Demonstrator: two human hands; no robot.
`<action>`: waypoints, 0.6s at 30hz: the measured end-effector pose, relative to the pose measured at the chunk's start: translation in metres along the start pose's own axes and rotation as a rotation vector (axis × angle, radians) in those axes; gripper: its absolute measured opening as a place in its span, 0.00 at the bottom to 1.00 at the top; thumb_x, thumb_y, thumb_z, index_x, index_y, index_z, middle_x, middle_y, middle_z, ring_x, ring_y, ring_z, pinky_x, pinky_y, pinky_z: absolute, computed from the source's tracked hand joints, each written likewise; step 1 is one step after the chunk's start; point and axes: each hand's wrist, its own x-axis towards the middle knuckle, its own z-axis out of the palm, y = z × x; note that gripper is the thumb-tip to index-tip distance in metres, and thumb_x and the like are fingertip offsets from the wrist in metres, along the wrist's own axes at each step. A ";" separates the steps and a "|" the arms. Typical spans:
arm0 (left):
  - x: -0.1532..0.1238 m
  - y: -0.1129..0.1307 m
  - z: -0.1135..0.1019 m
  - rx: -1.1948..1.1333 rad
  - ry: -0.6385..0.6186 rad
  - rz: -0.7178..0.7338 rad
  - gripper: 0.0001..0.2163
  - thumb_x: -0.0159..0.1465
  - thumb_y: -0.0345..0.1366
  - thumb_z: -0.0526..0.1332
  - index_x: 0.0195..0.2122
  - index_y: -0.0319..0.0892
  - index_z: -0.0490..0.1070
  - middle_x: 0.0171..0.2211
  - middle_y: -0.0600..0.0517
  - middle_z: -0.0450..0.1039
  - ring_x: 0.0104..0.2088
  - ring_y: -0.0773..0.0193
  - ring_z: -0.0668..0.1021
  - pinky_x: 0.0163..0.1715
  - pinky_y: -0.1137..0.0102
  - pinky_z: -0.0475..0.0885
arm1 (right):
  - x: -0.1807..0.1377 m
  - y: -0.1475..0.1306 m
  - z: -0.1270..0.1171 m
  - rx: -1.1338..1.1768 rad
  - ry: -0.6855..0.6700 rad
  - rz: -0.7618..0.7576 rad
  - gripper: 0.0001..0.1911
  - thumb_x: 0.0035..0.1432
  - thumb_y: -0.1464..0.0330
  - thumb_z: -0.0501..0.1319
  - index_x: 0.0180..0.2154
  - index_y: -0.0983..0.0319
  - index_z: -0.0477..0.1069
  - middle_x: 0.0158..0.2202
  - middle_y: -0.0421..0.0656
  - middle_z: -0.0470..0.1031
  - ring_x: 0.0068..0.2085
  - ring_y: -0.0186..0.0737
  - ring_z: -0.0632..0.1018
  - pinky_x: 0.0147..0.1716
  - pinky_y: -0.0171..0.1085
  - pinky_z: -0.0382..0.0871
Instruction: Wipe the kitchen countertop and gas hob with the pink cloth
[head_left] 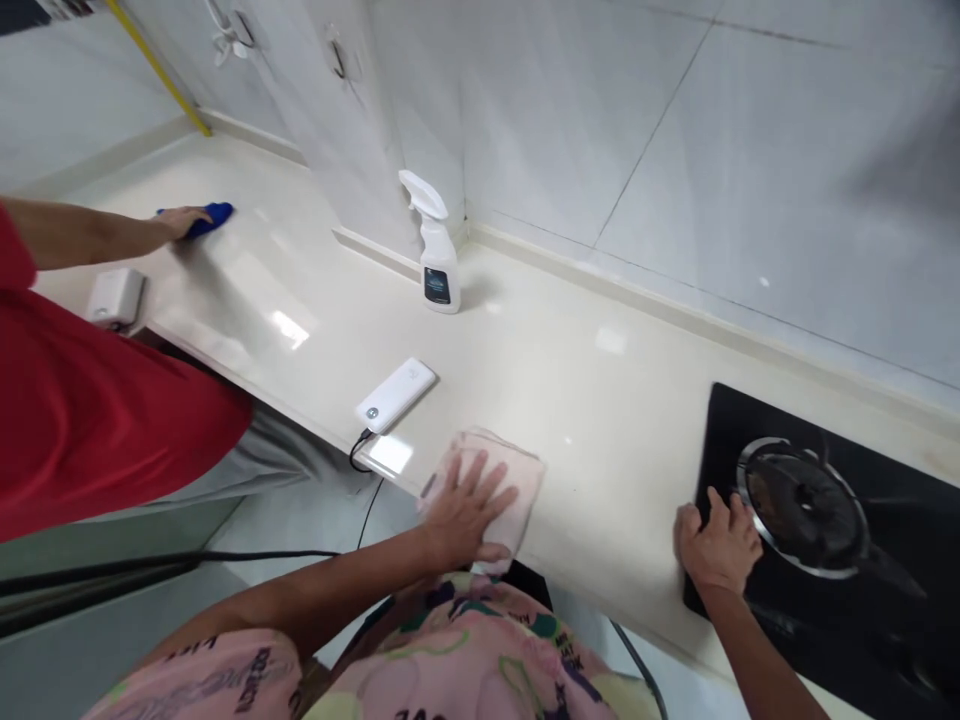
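Note:
My left hand (466, 508) lies flat, fingers spread, on a folded pale pink cloth (525, 490) at the front edge of the counter. The palm hides part of the cloth. To the right, my right hand (720, 545) rests on the left edge of a black gas stove (727, 420), close to its round burner (806, 505). Its fingers are slightly bent and apart, with nothing seen in them. Left of the cloth lies a white power bank (397, 395) with a black cable plugged in. A white spray bottle (439, 255) stands upright near the wall corner.
On the left, a person in a red top (97, 400) presses a blue cloth (210, 218) on the pale counter (600, 400) with one hand. A second white device (118, 295) lies near that person. Tiled wall (570, 120) bounds the counter's back; black cables hang below its front edge.

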 end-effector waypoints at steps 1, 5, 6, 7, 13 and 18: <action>0.013 0.017 0.004 -0.031 -0.024 0.066 0.48 0.60 0.70 0.63 0.76 0.54 0.54 0.78 0.42 0.48 0.76 0.26 0.46 0.67 0.27 0.39 | 0.000 0.000 0.000 -0.003 -0.003 0.002 0.30 0.68 0.56 0.54 0.63 0.68 0.72 0.67 0.67 0.67 0.68 0.73 0.66 0.59 0.70 0.63; 0.078 0.091 0.014 -0.126 -0.016 0.350 0.45 0.62 0.69 0.61 0.75 0.50 0.58 0.78 0.42 0.48 0.76 0.29 0.47 0.69 0.30 0.43 | 0.001 0.000 0.001 -0.012 -0.020 0.017 0.30 0.69 0.56 0.54 0.62 0.68 0.72 0.67 0.65 0.67 0.68 0.70 0.67 0.60 0.68 0.63; 0.093 0.107 0.016 -0.135 0.006 0.425 0.44 0.63 0.68 0.61 0.74 0.49 0.60 0.78 0.42 0.48 0.76 0.29 0.47 0.69 0.31 0.44 | 0.002 0.001 0.002 -0.012 -0.024 0.018 0.30 0.69 0.56 0.53 0.62 0.68 0.72 0.67 0.65 0.68 0.68 0.69 0.67 0.60 0.67 0.64; 0.107 0.123 0.018 -0.136 0.032 0.489 0.43 0.63 0.67 0.61 0.74 0.49 0.61 0.78 0.42 0.49 0.76 0.29 0.48 0.69 0.31 0.45 | 0.002 0.002 0.003 -0.010 -0.027 0.017 0.29 0.69 0.56 0.53 0.62 0.67 0.72 0.67 0.64 0.68 0.68 0.68 0.67 0.61 0.66 0.64; 0.122 0.141 0.020 -0.155 0.079 0.577 0.39 0.65 0.64 0.62 0.72 0.49 0.65 0.77 0.42 0.52 0.75 0.31 0.53 0.69 0.34 0.49 | 0.001 0.008 0.007 0.016 -0.032 0.014 0.29 0.71 0.56 0.51 0.62 0.67 0.72 0.68 0.62 0.67 0.69 0.65 0.64 0.63 0.64 0.61; 0.056 0.072 0.013 -0.134 -0.040 0.366 0.41 0.62 0.65 0.65 0.72 0.54 0.63 0.75 0.44 0.57 0.74 0.34 0.57 0.70 0.35 0.47 | 0.001 0.006 0.008 0.022 -0.038 0.021 0.29 0.72 0.57 0.49 0.62 0.67 0.73 0.68 0.61 0.67 0.70 0.63 0.63 0.64 0.63 0.60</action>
